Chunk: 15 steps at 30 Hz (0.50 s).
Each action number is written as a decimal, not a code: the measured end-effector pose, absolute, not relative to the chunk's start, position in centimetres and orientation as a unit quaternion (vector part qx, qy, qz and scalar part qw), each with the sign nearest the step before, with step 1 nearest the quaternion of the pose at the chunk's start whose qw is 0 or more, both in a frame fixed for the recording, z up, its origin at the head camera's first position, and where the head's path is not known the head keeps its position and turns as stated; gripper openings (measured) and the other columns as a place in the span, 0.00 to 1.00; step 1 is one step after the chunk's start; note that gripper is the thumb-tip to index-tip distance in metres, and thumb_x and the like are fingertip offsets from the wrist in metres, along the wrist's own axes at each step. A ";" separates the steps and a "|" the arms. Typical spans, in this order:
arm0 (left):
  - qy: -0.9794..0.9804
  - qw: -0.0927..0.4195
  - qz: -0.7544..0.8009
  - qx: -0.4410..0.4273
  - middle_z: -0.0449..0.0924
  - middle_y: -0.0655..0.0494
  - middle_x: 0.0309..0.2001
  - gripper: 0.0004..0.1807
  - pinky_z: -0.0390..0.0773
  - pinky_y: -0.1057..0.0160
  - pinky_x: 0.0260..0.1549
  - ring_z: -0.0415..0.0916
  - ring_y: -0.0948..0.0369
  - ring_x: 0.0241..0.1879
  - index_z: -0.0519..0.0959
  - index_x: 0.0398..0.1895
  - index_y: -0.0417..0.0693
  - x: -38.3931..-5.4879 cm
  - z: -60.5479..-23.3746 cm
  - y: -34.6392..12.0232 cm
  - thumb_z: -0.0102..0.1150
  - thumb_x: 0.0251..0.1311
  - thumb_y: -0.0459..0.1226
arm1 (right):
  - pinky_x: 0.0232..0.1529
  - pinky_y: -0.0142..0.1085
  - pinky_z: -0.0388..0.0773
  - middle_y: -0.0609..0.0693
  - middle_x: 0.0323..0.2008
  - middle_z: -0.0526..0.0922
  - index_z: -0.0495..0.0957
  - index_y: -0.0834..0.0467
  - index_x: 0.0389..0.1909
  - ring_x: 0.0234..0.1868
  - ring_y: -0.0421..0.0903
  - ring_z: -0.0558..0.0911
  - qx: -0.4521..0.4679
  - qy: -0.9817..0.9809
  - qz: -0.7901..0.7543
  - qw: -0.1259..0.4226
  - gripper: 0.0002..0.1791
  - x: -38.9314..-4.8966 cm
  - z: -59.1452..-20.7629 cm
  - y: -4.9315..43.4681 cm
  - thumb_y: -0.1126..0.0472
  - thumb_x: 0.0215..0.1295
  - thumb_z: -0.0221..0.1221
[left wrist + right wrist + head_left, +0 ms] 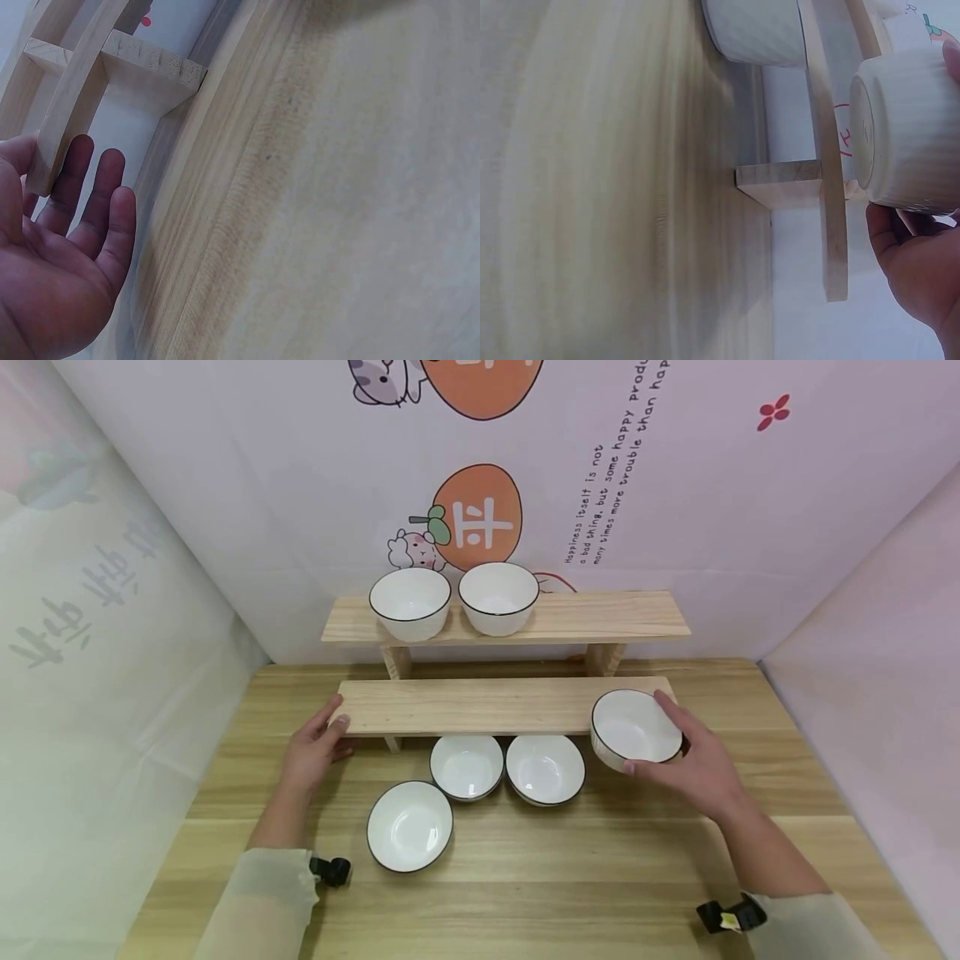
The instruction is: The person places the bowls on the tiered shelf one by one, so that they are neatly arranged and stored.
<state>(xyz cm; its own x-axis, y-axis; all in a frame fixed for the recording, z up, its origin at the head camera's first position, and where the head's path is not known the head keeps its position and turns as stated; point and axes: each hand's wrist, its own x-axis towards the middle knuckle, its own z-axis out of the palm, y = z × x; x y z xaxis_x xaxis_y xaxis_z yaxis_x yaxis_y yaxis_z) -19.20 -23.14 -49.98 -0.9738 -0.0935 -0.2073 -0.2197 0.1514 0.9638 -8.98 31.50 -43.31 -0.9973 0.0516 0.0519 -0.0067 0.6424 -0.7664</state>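
My right hand (701, 768) grips a white bowl (636, 727) with a dark rim, thumb at the near side and fingers at the far side. In the head view that bowl overlaps the right end of the lower wooden shelf (465, 706). The right wrist view shows the ribbed bowl (919, 131) held upright, its base a little apart from the board (831, 202). My left hand (311, 752) holds the shelf's left end. In the left wrist view, thumb and fingers (118, 225) lie on either side of the board end (64, 127).
Two white bowls, a left one (410, 603) and a right one (498, 598), stand on the upper shelf (607, 614). On the wooden table (540, 893) are three more: one (467, 767) and another (545, 768) partly under the lower shelf, and one (409, 827) nearer. Printed cloth walls (675, 510) surround the table.
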 end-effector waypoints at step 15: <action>0.756 0.045 0.645 -0.103 0.61 0.52 0.78 0.34 0.86 0.61 0.48 0.81 0.64 0.50 0.66 0.78 0.67 -19.3 -50.0 -23.1 0.61 0.71 0.56 | 0.52 0.17 0.67 0.59 0.76 0.64 0.54 0.47 0.83 0.71 0.59 0.69 -0.004 -0.891 0.451 0.049 0.61 -11.5 -41.4 31.3 0.48 0.53 0.80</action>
